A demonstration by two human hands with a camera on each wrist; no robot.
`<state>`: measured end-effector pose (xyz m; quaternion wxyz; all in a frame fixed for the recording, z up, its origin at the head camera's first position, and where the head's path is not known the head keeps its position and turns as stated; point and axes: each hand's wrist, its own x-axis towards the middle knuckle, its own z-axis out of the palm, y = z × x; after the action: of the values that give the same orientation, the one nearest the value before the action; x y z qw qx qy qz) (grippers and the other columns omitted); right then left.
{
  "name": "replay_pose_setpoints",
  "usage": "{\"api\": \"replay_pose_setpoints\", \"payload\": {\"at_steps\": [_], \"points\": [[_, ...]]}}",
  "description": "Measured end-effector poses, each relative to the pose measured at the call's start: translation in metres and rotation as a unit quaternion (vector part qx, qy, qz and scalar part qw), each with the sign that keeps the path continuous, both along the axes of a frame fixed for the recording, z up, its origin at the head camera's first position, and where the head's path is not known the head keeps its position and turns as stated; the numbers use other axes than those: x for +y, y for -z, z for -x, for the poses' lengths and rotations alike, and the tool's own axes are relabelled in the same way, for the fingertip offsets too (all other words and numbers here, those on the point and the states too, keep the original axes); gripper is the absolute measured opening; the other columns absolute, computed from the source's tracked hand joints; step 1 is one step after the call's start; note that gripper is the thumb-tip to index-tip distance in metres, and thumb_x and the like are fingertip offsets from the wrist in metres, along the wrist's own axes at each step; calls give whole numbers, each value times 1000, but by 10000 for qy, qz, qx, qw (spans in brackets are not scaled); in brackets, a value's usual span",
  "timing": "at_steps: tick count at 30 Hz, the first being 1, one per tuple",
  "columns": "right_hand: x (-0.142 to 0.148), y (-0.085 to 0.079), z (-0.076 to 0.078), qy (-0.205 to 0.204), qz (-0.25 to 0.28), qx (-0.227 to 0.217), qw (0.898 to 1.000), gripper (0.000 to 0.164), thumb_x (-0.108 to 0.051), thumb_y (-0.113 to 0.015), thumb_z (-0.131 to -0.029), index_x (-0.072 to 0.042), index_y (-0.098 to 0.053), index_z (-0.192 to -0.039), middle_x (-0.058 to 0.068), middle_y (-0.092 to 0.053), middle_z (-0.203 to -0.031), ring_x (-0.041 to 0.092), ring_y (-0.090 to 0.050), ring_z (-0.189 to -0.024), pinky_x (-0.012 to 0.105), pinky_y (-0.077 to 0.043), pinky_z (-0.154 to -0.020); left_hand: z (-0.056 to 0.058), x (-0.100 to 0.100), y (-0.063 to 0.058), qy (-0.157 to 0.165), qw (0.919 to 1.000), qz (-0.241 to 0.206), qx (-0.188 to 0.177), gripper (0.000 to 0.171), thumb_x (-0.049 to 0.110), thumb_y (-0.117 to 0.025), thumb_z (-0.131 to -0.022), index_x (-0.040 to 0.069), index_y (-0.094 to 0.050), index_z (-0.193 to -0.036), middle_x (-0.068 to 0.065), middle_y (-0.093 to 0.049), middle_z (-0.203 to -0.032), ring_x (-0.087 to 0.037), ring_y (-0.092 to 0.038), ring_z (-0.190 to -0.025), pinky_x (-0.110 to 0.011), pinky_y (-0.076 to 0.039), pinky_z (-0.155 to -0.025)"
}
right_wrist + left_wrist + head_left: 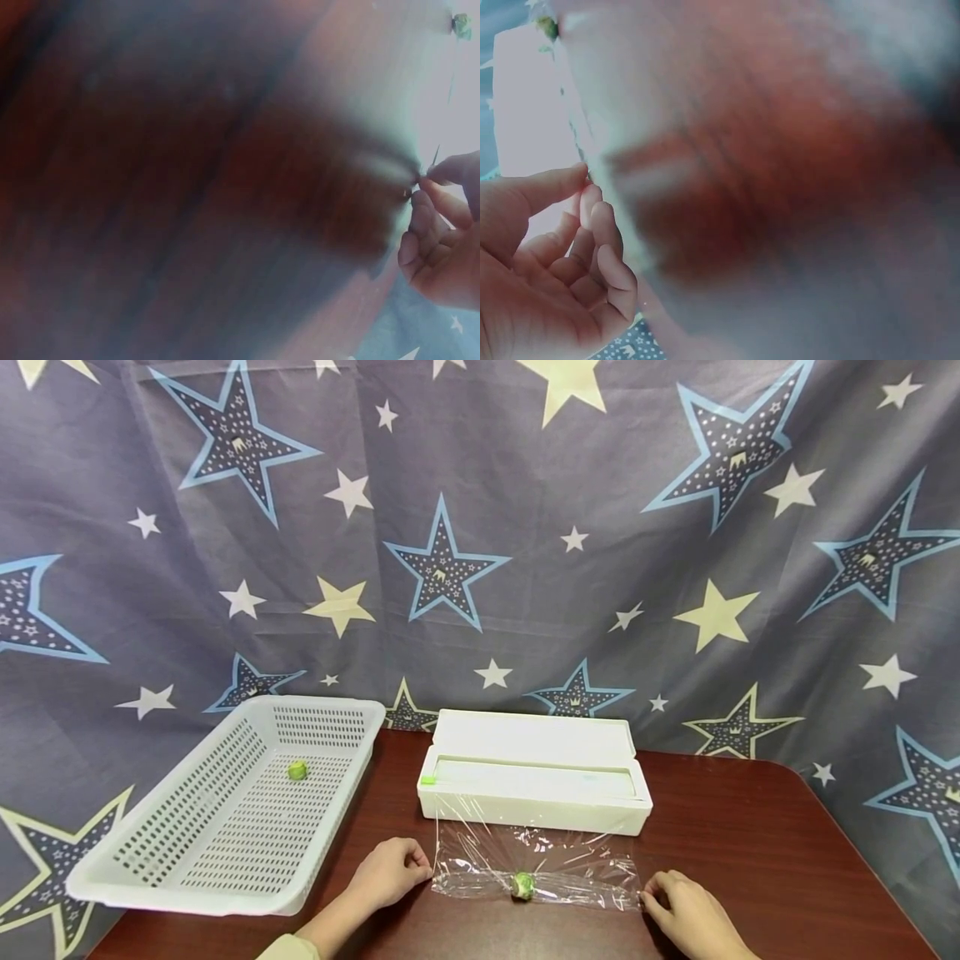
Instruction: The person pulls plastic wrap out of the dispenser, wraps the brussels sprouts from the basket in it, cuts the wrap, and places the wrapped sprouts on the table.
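Observation:
A sheet of clear cling film [577,891] runs from the long white wrap box toward the front of the table. My left hand [392,870] pinches its near left corner between thumb and index finger; in the left wrist view the other fingers of that hand [592,262] curl loosely. At the near right corner, my right hand [686,910] pinches the film too, its fingertips meeting at the edge in the right wrist view. Midway between the hands, a small green Brussels sprout [522,886] sits at the film's near edge, with folded film stretching to either side of it.
Behind the film stands the white wrap box [536,814], its lid [532,735] raised and a green slider [428,781] at its left end. On the left, a white perforated basket [303,868] holds another green sprout [297,770]. A star-patterned curtain [525,635] hangs behind the table.

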<state>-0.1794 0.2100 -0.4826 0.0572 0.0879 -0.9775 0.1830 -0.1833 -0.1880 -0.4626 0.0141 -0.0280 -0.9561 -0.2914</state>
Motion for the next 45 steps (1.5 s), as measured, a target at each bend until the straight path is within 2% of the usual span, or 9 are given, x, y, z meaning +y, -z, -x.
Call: {"api": "replay_pose_setpoints", "payload": {"at_steps": [5, 9, 14, 16, 20, 26, 31, 37, 45], "points": [[0, 0, 1, -18, -21, -31, 10000, 14, -20, -70, -80, -21, -58, -73, -10, -52, -70, 3, -43, -63, 27, -40, -60, 7, -2, -6, -344, 9985, -374, 216, 14, 23, -74, -76, 16, -62, -74, 7, -58, -64, -6, -49, -59, -25, -38, -56], [0, -1, 0, -30, -33, -44, 10000, 14, -19, -70, -80, -21, -58, -72, -10, -51, -70, 3, -42, -63, 27, -40, -60, 16, -5, -10, -676, 9937, -667, 593, 15, 24, -74, -78, 14, -64, -83, 5, -63, -71, -6, -54, -64, -26, -42, -61], [1, -3, -1, -23, -23, -80, 10000, 14, -18, -69, -80, -23, -58, -72, -11, -51, -71, 3, -44, -65, 27, -41, -62, 27, -7, -14, -863, 9841, -1095, 1098, 29, 23, -74, -79, 7, -62, -100, -5, -63, -90, -13, -56, -73, -27, -44, -66], [2, -4, -1, -60, -21, -10, 10000, 14, -18, -69, -80, -23, -59, -73, -11, -53, -73, 3, -46, -66, 28, -42, -63, 31, -8, -16, -894, 9810, -1266, 1164, 36, 23, -74, -79, 7, -60, -107, -9, -58, -97, -15, -54, -76, -27, -44, -69], [5, -6, -1, -114, -7, 190, 9998, 14, -17, -69, -79, -24, -59, -75, -11, -55, -75, 3, -48, -68, 29, -43, -64, 42, -8, -19, -748, 9782, -1517, 1203, 44, 23, -76, -78, 10, -58, -116, -12, -53, -103, -18, -54, -80, -28, -44, -73], [5, -11, 0, -232, 15, 466, 9986, 15, -16, -70, -79, -25, -59, -73, -13, -55, -74, 2, -51, -68, 29, -45, -65, 60, -10, -19, -357, 9763, -1754, 1218, 48, 18, -78, -76, 10, -59, -119, -14, -52, -102, -19, -53, -78, -23, -43, -71], [4, -15, 1, -343, 44, 768, 9964, 17, -15, -71, -77, -26, -58, -71, -15, -51, -72, -1, -47, -65, 27, -43, -62, 71, -11, -15, -66, 9765, -1899, 1015, 46, 16, -77, -76, 12, -62, -120, -13, -45, -101, -17, -48, -75, -20, -39, -67], [-2, -23, 5, -428, 138, 844, 9954, 17, -14, -70, -77, -25, -58, -72, -15, -46, -69, -2, -37, -60, 24, -37, -57, 77, -13, -12, -56, 9789, -1879, 794, 39, 19, -75, -78, 16, -66, -116, -11, -42, -102, -17, -44, -77, -23, -37, -67], [-22, -42, 15, -570, 216, 785, 9950, 14, -15, -69, -80, -24, -60, -74, -14, -48, -70, 0, -43, -61, 22, -38, -57, 83, -15, -11, 189, 9818, -1790, 609, 31, 25, -73, -81, 17, -68, -111, -11, -40, -104, -17, -42, -81, -27, -37, -71]]}}
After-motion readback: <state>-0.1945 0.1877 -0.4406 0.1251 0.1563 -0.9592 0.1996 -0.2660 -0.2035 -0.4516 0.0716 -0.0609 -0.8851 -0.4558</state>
